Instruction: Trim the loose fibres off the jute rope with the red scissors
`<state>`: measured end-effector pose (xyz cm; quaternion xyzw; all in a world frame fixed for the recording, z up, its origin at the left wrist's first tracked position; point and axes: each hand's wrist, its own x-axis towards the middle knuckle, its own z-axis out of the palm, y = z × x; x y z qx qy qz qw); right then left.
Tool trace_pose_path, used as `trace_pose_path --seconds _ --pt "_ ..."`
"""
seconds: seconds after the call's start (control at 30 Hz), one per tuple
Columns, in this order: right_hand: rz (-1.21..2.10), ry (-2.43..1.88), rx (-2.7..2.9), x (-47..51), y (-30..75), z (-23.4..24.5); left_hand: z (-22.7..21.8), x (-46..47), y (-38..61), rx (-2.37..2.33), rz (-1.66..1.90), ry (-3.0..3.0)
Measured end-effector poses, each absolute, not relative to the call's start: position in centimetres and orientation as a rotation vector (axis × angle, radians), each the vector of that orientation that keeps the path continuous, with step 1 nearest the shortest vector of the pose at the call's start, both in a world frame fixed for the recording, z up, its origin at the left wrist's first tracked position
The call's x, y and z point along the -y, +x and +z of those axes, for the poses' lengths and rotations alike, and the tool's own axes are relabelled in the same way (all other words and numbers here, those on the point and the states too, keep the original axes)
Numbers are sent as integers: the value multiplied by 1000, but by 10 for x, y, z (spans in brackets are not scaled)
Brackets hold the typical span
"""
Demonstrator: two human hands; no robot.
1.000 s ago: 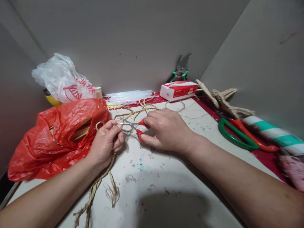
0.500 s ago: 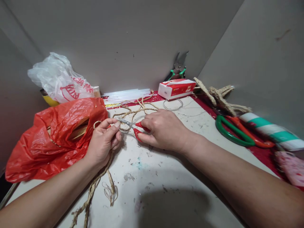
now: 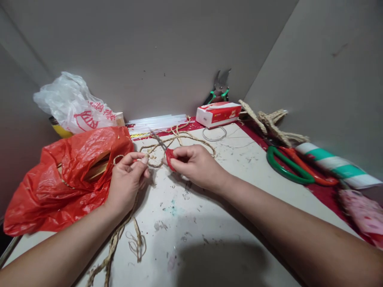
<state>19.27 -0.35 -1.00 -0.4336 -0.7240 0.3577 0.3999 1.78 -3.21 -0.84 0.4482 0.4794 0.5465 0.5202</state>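
Observation:
My left hand (image 3: 127, 177) is closed in a pinch on a thin twisted straw rope (image 3: 118, 158), which loops out behind the fingers. Small red-handled scissors (image 3: 169, 155) are in my right hand (image 3: 199, 164), their blades pointing up and to the left, away from my left fingertips. More of the rope curls over the table beyond both hands. Below my left wrist, thicker braided strands (image 3: 111, 249) trail toward the near edge. A loose strand end with thin loops of fibre (image 3: 138, 241) lies beside them.
A red plastic bag (image 3: 44, 191) with wooden pieces sits at left, a white bag (image 3: 68, 103) behind it. Clear sticks (image 3: 158, 122), a tissue pack (image 3: 220, 115) and pruning shears (image 3: 220, 87) line the back. Large green-and-orange-handled scissors (image 3: 287, 169) lie at right. Scraps dot the white table (image 3: 239, 223).
The scissors have pulled back from my left fingertips, and their blades have swung upward. My left hand keeps its pinch. The view has shifted slightly.

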Motion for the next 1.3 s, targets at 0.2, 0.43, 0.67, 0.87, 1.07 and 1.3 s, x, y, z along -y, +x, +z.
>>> trace_pose_path --seconds 0.2,0.43,0.67,0.87,1.07,1.3 --pt "1538 -1115 1231 11 178 -10 -12 43 17 -1336 1402 1650" --pt "1540 -1101 1183 11 179 -10 -9 53 21 -1294 1318 1726" --pt "1259 -985 1319 9 183 -6 -8 47 23 -1128 1077 1200" --pt "1234 -926 1355 10 184 -7 -3 44 23 -1083 1021 1136" --pt "1291 -974 1351 4 186 -12 -2 44 25 -1231 1113 1241" --pt "585 -1102 1827 2 196 -12 -8 39 23 -1350 1276 1105"
